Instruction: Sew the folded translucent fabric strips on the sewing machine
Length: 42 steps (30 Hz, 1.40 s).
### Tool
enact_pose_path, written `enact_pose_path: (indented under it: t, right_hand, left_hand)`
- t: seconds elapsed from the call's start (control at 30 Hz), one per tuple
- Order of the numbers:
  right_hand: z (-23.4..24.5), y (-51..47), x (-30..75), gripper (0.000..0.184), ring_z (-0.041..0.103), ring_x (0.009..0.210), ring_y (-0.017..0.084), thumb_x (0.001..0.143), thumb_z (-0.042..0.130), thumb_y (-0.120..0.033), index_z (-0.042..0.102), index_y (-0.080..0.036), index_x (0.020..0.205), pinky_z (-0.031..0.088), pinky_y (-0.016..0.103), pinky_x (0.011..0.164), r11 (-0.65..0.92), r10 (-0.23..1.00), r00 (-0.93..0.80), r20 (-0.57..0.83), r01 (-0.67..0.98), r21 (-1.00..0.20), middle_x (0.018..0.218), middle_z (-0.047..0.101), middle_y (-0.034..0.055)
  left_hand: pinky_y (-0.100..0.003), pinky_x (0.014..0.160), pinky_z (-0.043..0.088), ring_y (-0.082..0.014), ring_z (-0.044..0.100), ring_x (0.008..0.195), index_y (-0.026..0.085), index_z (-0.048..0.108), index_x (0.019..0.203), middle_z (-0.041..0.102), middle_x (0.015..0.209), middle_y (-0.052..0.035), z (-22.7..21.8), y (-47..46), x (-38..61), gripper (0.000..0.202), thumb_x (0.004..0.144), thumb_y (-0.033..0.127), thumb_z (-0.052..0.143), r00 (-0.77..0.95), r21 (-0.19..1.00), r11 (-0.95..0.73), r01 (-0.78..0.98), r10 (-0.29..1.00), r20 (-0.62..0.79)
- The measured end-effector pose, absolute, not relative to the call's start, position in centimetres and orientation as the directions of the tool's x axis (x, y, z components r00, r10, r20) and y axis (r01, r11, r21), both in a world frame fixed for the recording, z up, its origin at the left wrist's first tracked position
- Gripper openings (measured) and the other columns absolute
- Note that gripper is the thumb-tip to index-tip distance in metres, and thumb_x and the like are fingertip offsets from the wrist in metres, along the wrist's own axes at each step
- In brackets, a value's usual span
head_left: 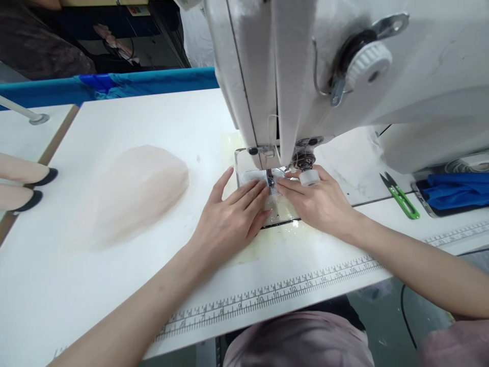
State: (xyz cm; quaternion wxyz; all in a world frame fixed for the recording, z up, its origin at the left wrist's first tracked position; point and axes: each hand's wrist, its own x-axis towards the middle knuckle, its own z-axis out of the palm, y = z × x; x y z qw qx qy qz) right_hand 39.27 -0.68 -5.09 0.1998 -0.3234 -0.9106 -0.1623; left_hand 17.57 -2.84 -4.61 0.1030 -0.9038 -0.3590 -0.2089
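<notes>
My left hand point(233, 214) lies flat on the metal needle plate point(278, 216) of the sewing machine point(344, 66). Its thumb and fingers are spread, the fingertips just left of the presser foot point(271, 178). My right hand point(315, 199) rests on the other side, its fingers stretched toward the foot and partly hidden behind the machine's white knob point(309, 177). A small pale piece of fabric point(255, 175) shows at my left fingertips, under the foot; most of it is covered. Neither hand is closed around anything.
A sheer pale fabric piece point(141, 193) lies left on the white table point(214, 306). Green thread snips point(401, 196) lie at the right, beside a phone point(424, 201) under blue cloth point(458, 191). Two black-tipped beige shapes point(34, 186) stick in from the left. A ruler strip point(267, 298) runs along the front edge.
</notes>
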Motion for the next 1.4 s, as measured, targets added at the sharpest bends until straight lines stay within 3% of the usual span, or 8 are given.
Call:
enact_pose_path:
  t: [0.23,0.43,0.6,0.67,0.77,0.9,1.1,1.4]
  right_hand:
    - [-4.7,-0.8,39.1,0.029,0.063,0.099,0.018,0.090,0.043,-0.004,0.070,-0.013,0.098,0.040,0.037,0.094,0.740,0.495,-0.694,0.523,0.652,0.166,0.105,0.074,0.0036]
    - [-4.3,-2.2,38.0,0.029,0.062,0.102,0.013,0.091,0.043,-0.005,0.067,-0.017,0.100,0.043,0.030,0.088,0.819,0.440,-0.695,0.569,0.570,0.062,0.107,0.073,0.0006]
    - [-3.9,-3.0,37.6,0.031,0.062,0.082,0.014,0.090,0.041,-0.003,0.066,-0.019,0.079,0.046,0.029,0.086,0.783,0.453,-0.669,0.589,0.615,0.095,0.080,0.072,0.0002]
    - [-3.8,-3.1,37.6,0.029,0.062,0.087,0.015,0.090,0.041,-0.004,0.068,-0.016,0.088,0.047,0.029,0.088,0.787,0.473,-0.675,0.566,0.612,0.072,0.090,0.072,0.0030]
    - [-3.9,-3.3,37.6,0.031,0.062,0.098,0.019,0.089,0.041,-0.005,0.065,-0.009,0.107,0.051,0.029,0.084,0.809,0.504,-0.711,0.491,0.587,0.018,0.105,0.070,0.0087]
    - [-4.0,-3.4,37.6,0.027,0.063,0.089,0.021,0.091,0.042,-0.009,0.066,-0.008,0.104,0.054,0.031,0.072,0.769,0.565,-0.692,0.449,0.639,0.017,0.092,0.070,0.0090]
    - [-4.3,-3.5,37.6,0.021,0.062,0.102,0.021,0.091,0.045,-0.009,0.065,-0.010,0.098,0.052,0.030,0.080,0.784,0.552,-0.729,0.404,0.619,0.048,0.114,0.068,0.0118]
    - [-4.1,-2.0,38.3,0.020,0.061,0.093,0.022,0.094,0.048,-0.020,0.067,-0.012,0.098,0.042,0.034,0.073,0.641,0.691,-0.627,0.360,0.762,0.095,0.093,0.073,0.0092]
  left_hand:
    - [-0.056,0.108,0.034,-0.0327,0.056,0.122,0.010,0.048,0.134,0.058,0.132,-0.0175,-4.3,-2.7,16.9,0.059,0.092,0.052,0.047,0.604,-0.051,-0.639,0.767,0.693,0.395]
    - [-0.043,0.070,0.042,-0.0215,0.063,0.062,0.021,0.065,0.091,0.070,0.071,-0.0022,-3.0,-3.3,16.8,0.015,0.089,0.032,0.056,0.590,-0.198,-0.591,0.782,0.599,0.542]
    - [-0.043,0.091,0.044,-0.0229,0.063,0.109,0.020,0.057,0.120,0.069,0.117,-0.0051,-3.3,-2.5,16.8,0.036,0.088,0.005,0.048,0.676,-0.135,-0.716,0.685,0.555,0.485]
    - [-0.045,0.098,0.041,-0.0241,0.056,0.121,0.019,0.054,0.124,0.065,0.125,-0.0053,-3.6,-2.2,16.6,0.040,0.088,0.003,0.045,0.697,-0.125,-0.730,0.672,0.566,0.440]
    - [-0.047,0.104,0.039,-0.0247,0.056,0.122,0.016,0.055,0.124,0.066,0.123,-0.0068,-3.9,-1.9,16.3,0.040,0.089,0.003,0.042,0.707,-0.115,-0.733,0.671,0.584,0.399]
    - [-0.048,0.106,0.040,-0.0236,0.060,0.113,0.014,0.060,0.119,0.069,0.111,-0.0079,-4.2,-1.8,16.2,0.039,0.089,0.001,0.040,0.699,-0.084,-0.735,0.673,0.596,0.395]
    - [-0.047,0.100,0.045,-0.0255,0.057,0.108,0.013,0.063,0.116,0.067,0.106,-0.0097,-4.6,-1.6,16.4,0.034,0.091,0.004,0.043,0.698,-0.060,-0.742,0.667,0.595,0.399]
    - [-0.050,0.106,0.042,-0.0296,0.052,0.125,0.014,0.062,0.121,0.064,0.127,-0.0080,-4.2,-2.6,17.1,0.038,0.086,0.005,0.050,0.726,-0.131,-0.741,0.658,0.580,0.369]
